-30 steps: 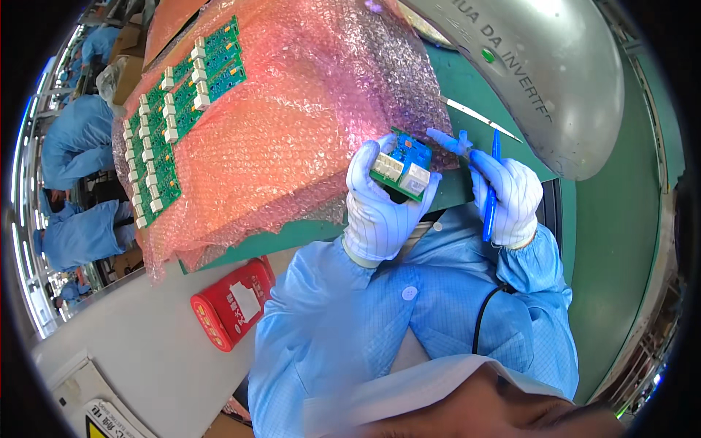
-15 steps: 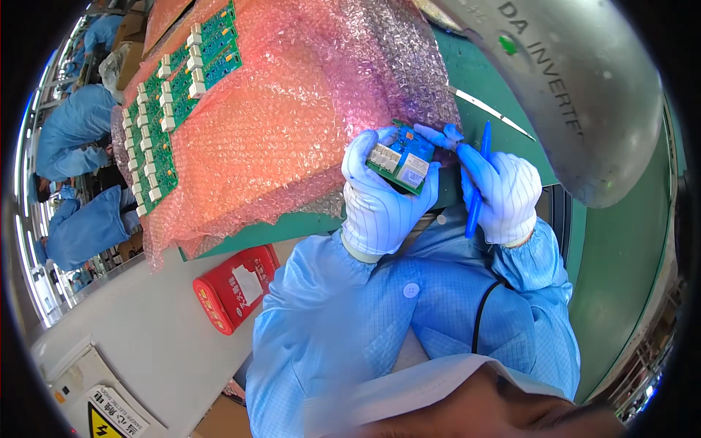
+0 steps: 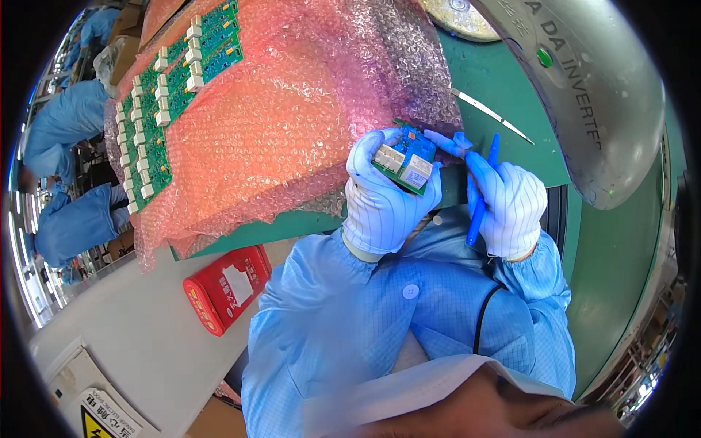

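Note:
My left hand (image 3: pixel 383 213), in a white striped glove, grips a small green circuit board (image 3: pixel 389 157) by its edges. The board carries white block components and is lit blue. Just right of it is my right hand (image 3: pixel 515 208), gloved too, closed around a blue pen (image 3: pixel 476 221) that slants between its fingers. Its blue-covered fingertips reach toward the board's right edge; whether they touch it, I cannot tell. Beneath and beyond my left hand spreads pink bubble wrap (image 3: pixel 255 139). Several similar green circuit boards (image 3: pixel 153 139) lie in rows on its left part.
A large silver lamp-like housing (image 3: pixel 584 95) overhangs the upper right. Pointed tweezers (image 3: pixel 493 115) lie on the green mat (image 3: pixel 489 69), near a round metal disc (image 3: pixel 460 16). A red tin (image 3: pixel 228 288) stands on the pale surface at left. Other people in blue (image 3: pixel 80 219) work farther left.
My right hand and the pen have shifted slightly right and down. The board in my left hand has moved a little right and tilted slightly. The whole view has turned a little.

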Demonstrator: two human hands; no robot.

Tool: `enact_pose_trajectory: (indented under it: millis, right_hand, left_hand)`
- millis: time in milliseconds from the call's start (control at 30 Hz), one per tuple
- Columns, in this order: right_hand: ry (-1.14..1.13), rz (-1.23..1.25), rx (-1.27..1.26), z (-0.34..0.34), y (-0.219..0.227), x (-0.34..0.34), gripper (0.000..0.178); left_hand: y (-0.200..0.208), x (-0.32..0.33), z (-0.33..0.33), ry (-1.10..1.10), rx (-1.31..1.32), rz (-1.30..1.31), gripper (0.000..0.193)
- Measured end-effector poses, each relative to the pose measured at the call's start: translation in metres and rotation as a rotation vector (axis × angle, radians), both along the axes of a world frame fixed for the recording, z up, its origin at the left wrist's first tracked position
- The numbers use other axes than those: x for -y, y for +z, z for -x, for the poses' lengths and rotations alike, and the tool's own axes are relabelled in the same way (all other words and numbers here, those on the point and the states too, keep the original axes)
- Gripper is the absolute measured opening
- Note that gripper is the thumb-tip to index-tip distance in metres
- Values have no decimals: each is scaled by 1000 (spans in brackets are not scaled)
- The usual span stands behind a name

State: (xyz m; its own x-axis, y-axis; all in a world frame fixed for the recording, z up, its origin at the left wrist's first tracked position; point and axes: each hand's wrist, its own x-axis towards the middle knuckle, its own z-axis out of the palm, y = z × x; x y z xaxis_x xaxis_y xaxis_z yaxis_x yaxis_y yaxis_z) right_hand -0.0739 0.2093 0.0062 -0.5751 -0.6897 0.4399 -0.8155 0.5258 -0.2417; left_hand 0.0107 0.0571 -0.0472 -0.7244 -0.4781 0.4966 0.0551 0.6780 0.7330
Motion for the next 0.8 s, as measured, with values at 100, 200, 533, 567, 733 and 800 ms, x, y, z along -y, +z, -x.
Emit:
enact_pose_trajectory:
  millis: [100,200,533,567,733,800]
  right_hand:
    - [59,68,-76,4,-11,4,33]
    - [-10,-1,15,0,0,6,34]
    - [-6,35,-85,0,-20,-4,32]
    - [-4,37,-86,-1,-18,-5,32]
    - [2,42,-113,-1,-18,5,31]
    - [1,31,-123,-1,-17,2,31]
  left_hand:
    - [3,-1,4,56,-73,49,75]
    - [5,0,5,40,-48,15,75]
    - [-2,2,7,78,-88,84,78]
    - [-2,3,8,61,-88,83,78]
    - [-5,3,5,54,-118,85,77]
    - [-6,4,5,37,-110,68,76]
